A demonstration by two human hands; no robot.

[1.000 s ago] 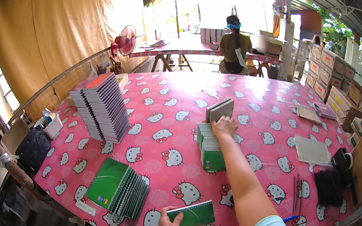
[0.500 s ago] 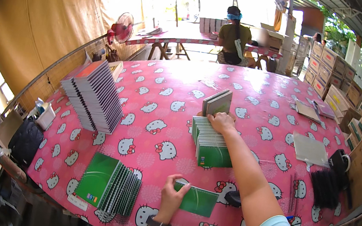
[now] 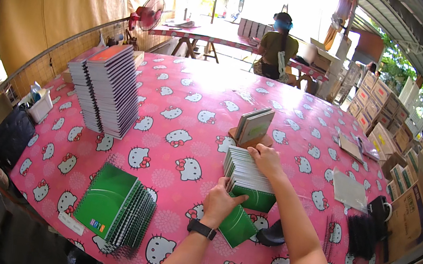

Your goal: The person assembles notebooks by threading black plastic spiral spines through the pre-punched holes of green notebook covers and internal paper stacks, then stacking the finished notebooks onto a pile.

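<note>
A row of green-covered notebooks (image 3: 247, 172) stands on edge near the table's middle, white page edges upward. At the row's far right end, my right hand (image 3: 266, 161) is closed over the top edges. My left hand (image 3: 221, 202) is at the near left corner, fingers against the row, thumb pressed on a separate green notebook (image 3: 236, 228) that slants toward me. Part of that notebook is hidden by the hand. Just beyond the row, a few upright boards or books (image 3: 254, 126) lean on a brown wooden base (image 3: 265, 140). A black rounded object (image 3: 271, 234) lies partly under my right forearm.
Left stand a fanned pile of spiral-bound green notebooks (image 3: 111, 199) and a tall stack of spiral-bound books (image 3: 108, 88). Black wire coils (image 3: 367, 223) and a clear plastic sheet (image 3: 350, 190) lie right. A person (image 3: 279, 49) sits at the far table, near a red fan (image 3: 149, 13).
The notebook row has come nearer, away from the upright boards, with my right hand on it. My left hand has moved up to the row's near end, turning the single notebook.
</note>
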